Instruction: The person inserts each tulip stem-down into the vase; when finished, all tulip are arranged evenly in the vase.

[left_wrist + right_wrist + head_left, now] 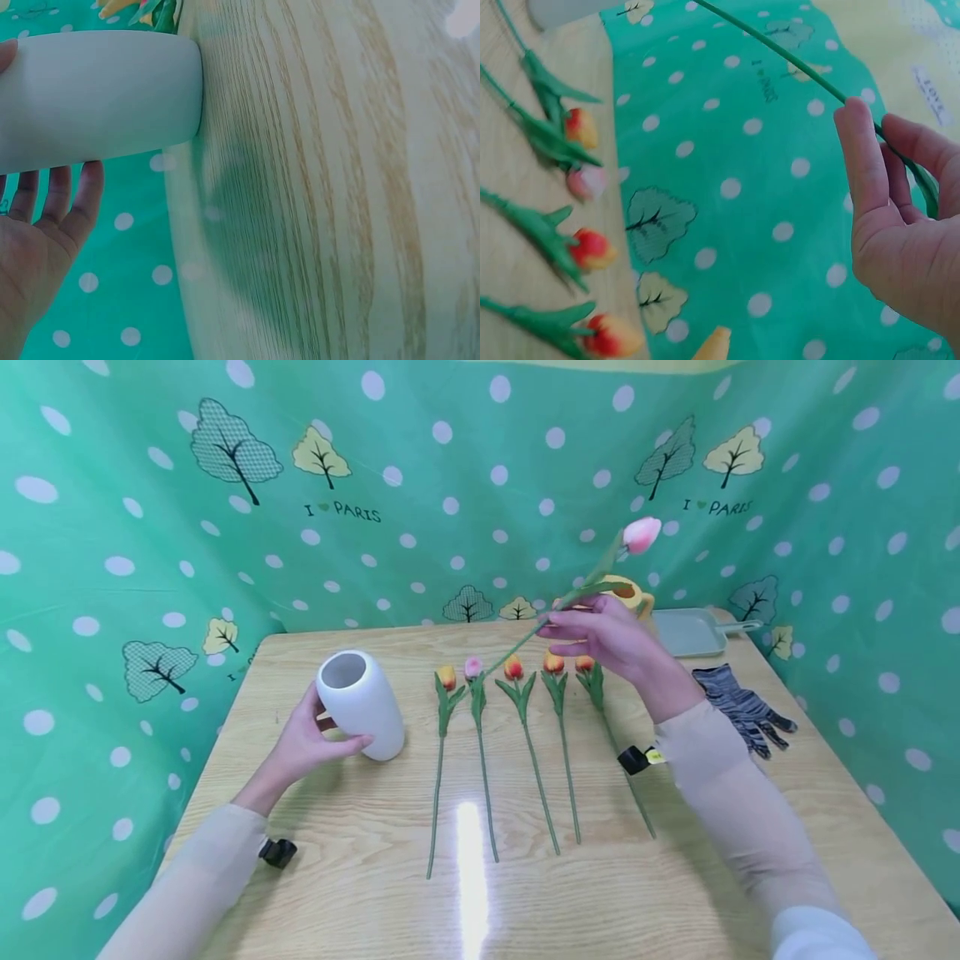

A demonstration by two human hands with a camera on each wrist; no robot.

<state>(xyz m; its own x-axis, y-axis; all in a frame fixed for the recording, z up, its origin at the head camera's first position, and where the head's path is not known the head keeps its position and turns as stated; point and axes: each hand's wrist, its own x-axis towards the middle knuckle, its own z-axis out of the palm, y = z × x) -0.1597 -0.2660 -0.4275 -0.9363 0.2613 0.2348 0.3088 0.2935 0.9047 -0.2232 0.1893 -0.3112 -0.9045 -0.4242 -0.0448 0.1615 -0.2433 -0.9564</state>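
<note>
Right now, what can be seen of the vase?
The white vase looks smooth, perhaps ceramic, with bulging sides and a round open mouth facing up; nothing shows inside. The left hand holds it by its sides, left of the row of flowers. Whether its base touches the table is unclear.

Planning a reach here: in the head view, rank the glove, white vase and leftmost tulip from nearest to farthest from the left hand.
1. White vase: held in the left hand.
2. Leftmost tulip: lying right of the vase.
3. Glove: far over on the right.
</note>
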